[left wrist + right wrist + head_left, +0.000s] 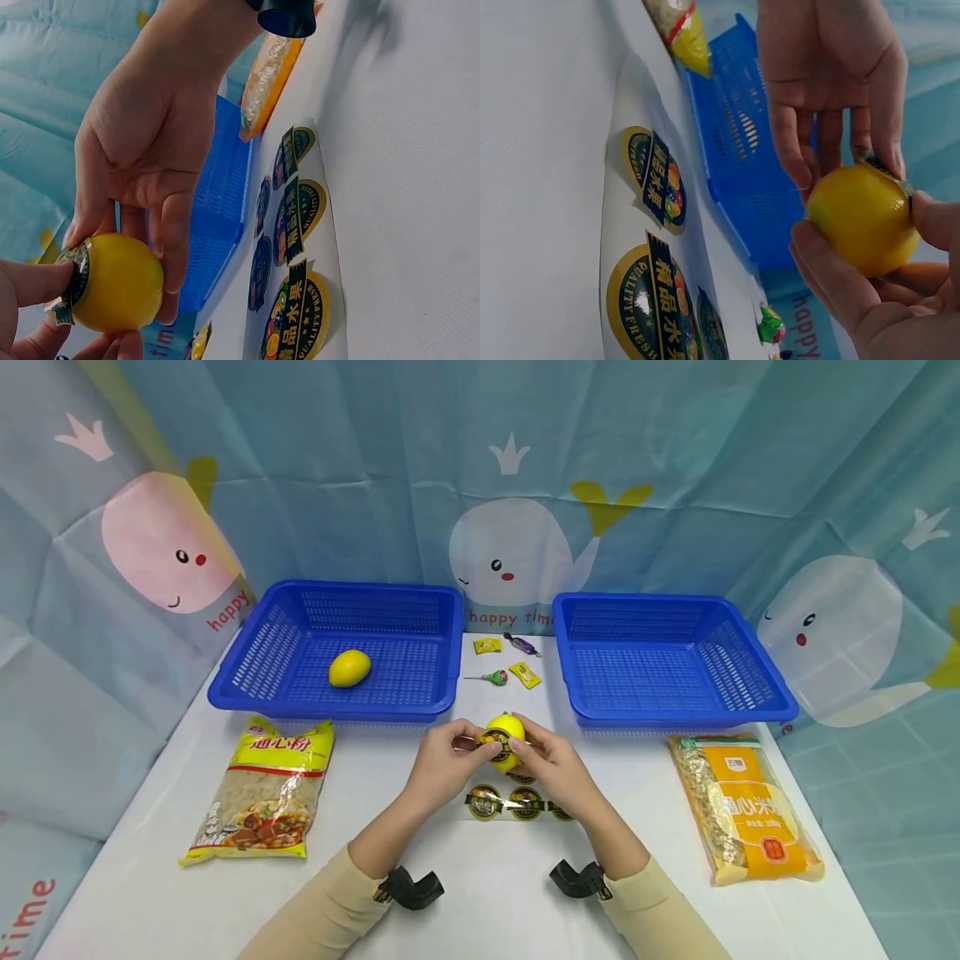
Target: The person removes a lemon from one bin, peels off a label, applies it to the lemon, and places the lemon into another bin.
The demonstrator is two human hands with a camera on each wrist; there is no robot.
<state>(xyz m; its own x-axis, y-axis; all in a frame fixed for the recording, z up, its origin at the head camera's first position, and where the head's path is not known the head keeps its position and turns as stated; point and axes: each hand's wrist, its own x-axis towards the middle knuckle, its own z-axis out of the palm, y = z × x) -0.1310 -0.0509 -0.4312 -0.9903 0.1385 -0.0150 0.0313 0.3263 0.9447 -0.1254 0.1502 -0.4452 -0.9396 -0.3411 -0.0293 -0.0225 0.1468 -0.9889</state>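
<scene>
Over the middle of the table, a yellow lemon (pixel 507 724) is held between both hands. A black and gold round label (pixel 492 742) lies against its near side. My left hand (pixel 441 766) grips the lemon from the left, its thumb pressing on the label. From the right, my right hand (pixel 558 772) holds the lemon with its fingers round the side and its thumb at the label's edge. In the left wrist view, part of the label (pixel 78 277) curves over the lemon's skin. Below the hands lies a sheet of matching stickers (pixel 504 817), partly covered by them.
A blue basket (pixel 330 708) at the left holds another lemon (pixel 349 668); a second blue basket (pixel 675 717) stands right. Between them lie a lollipop (pixel 498 677) and several wrapped candies (pixel 525 675). Pasta bags lie at left (pixel 262 793) and right (pixel 750 810).
</scene>
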